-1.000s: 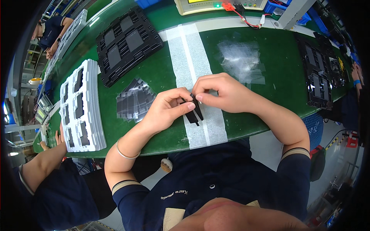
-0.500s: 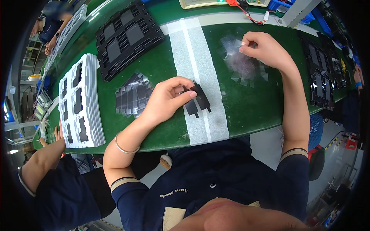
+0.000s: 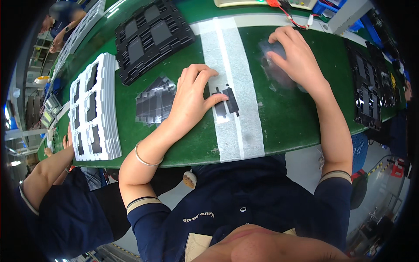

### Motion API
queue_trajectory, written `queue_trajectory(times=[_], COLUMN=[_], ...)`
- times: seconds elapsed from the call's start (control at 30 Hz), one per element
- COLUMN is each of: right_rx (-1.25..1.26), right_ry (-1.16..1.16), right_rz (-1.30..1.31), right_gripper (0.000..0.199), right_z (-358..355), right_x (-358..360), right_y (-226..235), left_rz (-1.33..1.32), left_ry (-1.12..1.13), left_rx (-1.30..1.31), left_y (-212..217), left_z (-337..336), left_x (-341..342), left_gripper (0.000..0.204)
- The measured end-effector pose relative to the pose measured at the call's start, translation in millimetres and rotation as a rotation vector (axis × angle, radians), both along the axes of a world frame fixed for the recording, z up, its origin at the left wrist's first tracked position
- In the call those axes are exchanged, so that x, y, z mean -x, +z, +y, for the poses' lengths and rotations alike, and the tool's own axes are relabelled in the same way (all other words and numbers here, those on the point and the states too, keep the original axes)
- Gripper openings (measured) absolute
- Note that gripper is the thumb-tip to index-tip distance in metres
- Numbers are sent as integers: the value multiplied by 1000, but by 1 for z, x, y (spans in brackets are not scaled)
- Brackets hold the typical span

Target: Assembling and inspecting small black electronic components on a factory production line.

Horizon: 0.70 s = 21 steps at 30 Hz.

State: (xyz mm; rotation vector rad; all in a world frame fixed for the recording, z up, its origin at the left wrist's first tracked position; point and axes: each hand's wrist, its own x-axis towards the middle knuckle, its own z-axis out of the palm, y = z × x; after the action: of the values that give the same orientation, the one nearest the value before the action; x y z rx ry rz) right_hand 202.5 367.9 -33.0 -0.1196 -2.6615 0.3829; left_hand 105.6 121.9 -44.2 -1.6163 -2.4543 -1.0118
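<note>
A small black flat part [image 3: 233, 104] with short tabs lies on the pale paper strip [image 3: 241, 56]. The thumb of my left hand [image 3: 190, 89] rests on the part, and its fingers are apart from the thumb, over the strip's left edge. To the right, my right hand [image 3: 297, 54] hovers at a heap of clear film pieces [image 3: 277, 75], thumb and fingers spread. Nothing shows between those fingers. Left of my left hand lies a fanned pile of black pieces with clear film [image 3: 152, 102].
A stack of white trays [image 3: 99, 118] with black parts stands at the left, beside a co-worker's arm [image 3: 46, 177]. Behind is a black tray [image 3: 152, 37]; more black trays [image 3: 365, 83] sit at the right. Red wires [image 3: 291, 17] run along the back edge.
The black part, held up in my left hand before, now lies on the paper strip, and that hand's fingers have spread. My right hand has opened from a pinch.
</note>
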Motion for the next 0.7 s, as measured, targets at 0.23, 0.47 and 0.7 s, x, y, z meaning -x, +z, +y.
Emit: queue_trajectory(times=[0.23,0.47,0.7], right_rx=[169,188,148], right_ry=[137,226,238], right_rz=[31,60,23], right_gripper=[19,16,16], right_z=[-15,-21,-19], right_x=[-3,5,4], right_y=[16,10,11], left_rz=[200,145,96], left_ry=[451,669,814], left_rx=[-41,371,452], left_y=[25,28,31], left_z=[-55,-66,-41], left_x=[118,171,172], left_gripper=[25,43,68])
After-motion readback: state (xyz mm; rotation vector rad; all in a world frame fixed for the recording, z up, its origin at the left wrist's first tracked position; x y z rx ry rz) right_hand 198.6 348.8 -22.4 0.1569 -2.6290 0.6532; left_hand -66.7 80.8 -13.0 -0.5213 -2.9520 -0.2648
